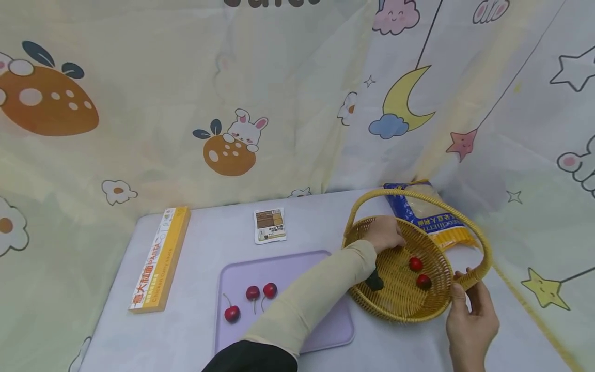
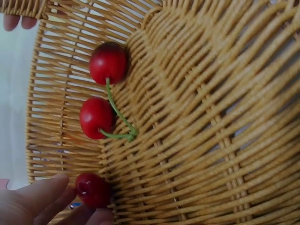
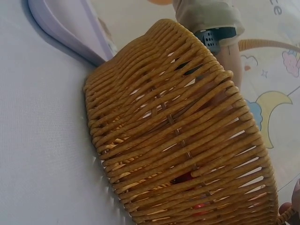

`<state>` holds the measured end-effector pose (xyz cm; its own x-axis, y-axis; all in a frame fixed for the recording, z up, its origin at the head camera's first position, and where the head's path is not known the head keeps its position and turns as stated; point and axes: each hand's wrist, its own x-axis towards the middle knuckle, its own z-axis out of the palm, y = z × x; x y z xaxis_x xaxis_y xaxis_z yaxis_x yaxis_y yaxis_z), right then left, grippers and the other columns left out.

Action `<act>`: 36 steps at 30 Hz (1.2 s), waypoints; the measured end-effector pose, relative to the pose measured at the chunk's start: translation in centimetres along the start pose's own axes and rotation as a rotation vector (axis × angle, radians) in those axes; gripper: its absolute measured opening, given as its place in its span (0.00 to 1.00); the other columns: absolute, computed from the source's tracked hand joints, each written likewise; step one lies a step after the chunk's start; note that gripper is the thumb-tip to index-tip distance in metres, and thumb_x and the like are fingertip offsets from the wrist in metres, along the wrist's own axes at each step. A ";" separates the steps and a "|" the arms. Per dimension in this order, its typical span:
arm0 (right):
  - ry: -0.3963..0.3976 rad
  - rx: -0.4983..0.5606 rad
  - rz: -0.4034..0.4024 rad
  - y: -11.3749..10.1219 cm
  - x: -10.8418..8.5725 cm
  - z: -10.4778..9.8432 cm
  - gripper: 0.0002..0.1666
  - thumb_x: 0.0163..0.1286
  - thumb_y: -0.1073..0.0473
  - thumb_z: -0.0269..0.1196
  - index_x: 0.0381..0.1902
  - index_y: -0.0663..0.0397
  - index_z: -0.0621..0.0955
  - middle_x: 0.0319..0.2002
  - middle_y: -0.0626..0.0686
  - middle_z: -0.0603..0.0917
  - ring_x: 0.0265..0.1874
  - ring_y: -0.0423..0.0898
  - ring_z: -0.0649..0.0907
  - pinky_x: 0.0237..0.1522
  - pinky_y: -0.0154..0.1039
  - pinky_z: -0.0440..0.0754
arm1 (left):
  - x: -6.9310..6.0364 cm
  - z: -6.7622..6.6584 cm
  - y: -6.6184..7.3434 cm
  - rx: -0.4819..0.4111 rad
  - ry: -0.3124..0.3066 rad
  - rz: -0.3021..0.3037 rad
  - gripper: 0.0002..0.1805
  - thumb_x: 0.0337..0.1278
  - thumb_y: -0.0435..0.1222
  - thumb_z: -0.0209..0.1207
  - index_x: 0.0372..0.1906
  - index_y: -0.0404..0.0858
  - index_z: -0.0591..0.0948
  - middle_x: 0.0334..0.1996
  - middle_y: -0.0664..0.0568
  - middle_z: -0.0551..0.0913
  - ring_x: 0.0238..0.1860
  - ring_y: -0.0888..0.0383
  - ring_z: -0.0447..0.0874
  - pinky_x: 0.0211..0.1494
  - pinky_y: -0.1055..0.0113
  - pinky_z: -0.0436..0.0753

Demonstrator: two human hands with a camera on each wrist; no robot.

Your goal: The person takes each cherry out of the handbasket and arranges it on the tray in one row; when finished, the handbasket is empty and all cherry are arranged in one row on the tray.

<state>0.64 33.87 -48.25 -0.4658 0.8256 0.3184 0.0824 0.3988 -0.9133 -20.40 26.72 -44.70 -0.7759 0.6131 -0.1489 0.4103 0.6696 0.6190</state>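
Note:
My left hand (image 1: 385,235) reaches into a wicker basket (image 1: 402,305), near its far wall. In the left wrist view its fingers pinch a dark red cherry (image 2: 93,190) low against the woven side. Two more cherries, joined by green stems, lie in the basket: one cherry (image 1: 416,264) and a darker-topped cherry (image 1: 423,281). My right hand (image 1: 473,320) grips the basket at the near right foot of its arched handle. In the right wrist view the basket's outer wall fills the middle, and only a bit of the fingers shows at the lower right edge.
Left of the basket lies a lilac tray (image 1: 251,266) with three stemmed cherries, partly covered by my left sleeve. A yellow pasta box (image 1: 160,263) stands farther left. A small packet (image 1: 270,226) lies behind the tray, and a blue-yellow pasta bag (image 1: 425,206) behind the basket.

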 end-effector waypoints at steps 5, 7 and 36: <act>0.002 -0.017 -0.013 0.0 -0.1 0.1 0.25 0.78 0.59 0.62 0.71 0.47 0.78 0.60 0.47 0.86 0.60 0.34 0.81 0.61 0.22 0.77 | -0.5 0.1 0.1 0.062 -0.009 0.076 0.07 0.58 0.37 0.74 0.25 0.47 0.93 0.23 0.63 0.89 0.25 0.69 0.80 0.28 0.78 0.76; -0.003 -0.004 -0.021 0.1 -0.1 0.1 0.25 0.78 0.60 0.62 0.71 0.48 0.78 0.59 0.46 0.87 0.60 0.34 0.82 0.60 0.22 0.77 | -0.7 0.2 -0.1 0.064 -0.014 0.079 0.05 0.57 0.36 0.74 0.27 0.47 0.94 0.24 0.63 0.90 0.26 0.69 0.81 0.28 0.78 0.76; 0.028 0.031 0.017 0.4 0.3 0.4 0.26 0.75 0.61 0.64 0.69 0.46 0.80 0.57 0.41 0.87 0.58 0.34 0.83 0.57 0.20 0.78 | -6.4 -4.3 -0.3 -0.032 -0.033 0.226 0.04 0.62 0.40 0.73 0.41 0.51 0.94 0.35 0.67 0.91 0.33 0.75 0.80 0.34 0.82 0.76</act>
<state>0.22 34.10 -48.59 -0.4398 0.8432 0.3091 0.0624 0.3720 -0.9261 -17.57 20.78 -40.59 -0.6493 0.7600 -0.0286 0.5565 0.5004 0.6633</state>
